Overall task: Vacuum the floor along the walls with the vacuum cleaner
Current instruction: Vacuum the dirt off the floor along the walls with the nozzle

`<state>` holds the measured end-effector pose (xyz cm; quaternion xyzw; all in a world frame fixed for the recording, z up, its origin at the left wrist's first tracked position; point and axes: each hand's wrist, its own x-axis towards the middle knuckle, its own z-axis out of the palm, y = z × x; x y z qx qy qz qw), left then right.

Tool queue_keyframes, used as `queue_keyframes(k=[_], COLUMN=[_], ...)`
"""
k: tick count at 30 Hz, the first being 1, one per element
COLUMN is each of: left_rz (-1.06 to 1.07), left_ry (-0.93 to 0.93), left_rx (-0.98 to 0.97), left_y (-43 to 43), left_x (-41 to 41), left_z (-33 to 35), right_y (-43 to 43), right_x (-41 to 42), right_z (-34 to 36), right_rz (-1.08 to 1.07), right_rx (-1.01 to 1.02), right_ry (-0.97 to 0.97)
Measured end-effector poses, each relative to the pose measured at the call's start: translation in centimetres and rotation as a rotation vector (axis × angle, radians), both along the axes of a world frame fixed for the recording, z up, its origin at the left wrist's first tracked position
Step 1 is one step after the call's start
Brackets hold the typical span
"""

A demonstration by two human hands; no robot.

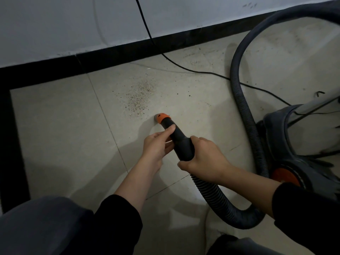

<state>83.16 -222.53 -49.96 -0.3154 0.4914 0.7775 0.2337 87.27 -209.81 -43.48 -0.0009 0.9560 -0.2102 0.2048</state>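
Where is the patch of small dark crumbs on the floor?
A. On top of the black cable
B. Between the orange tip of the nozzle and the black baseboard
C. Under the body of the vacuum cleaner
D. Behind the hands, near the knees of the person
B: the crumbs lie on the floor just beyond the orange tip of the nozzle, short of the baseboard; the left hand and the right hand grip the nozzle behind that tip.

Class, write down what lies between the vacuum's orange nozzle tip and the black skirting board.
In the head view, a patch of scattered specks lies on the tiles beyond the nozzle, with a black cable crossing nearer the skirting board.
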Motion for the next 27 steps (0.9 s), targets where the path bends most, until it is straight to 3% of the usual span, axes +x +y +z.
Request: queue_keyframes(k=[27], left_rz=[0.201], left_ry=[-0.023], left_rx=[-0.035], left_y=[-5.2], left_x=[1.1], left_z=[1.0], right_y=[-4.1], right_x=[-1.6], right_z=[-0.3], right_rz=[0.211], right_rx=[-0.062], right_ry=[0.007])
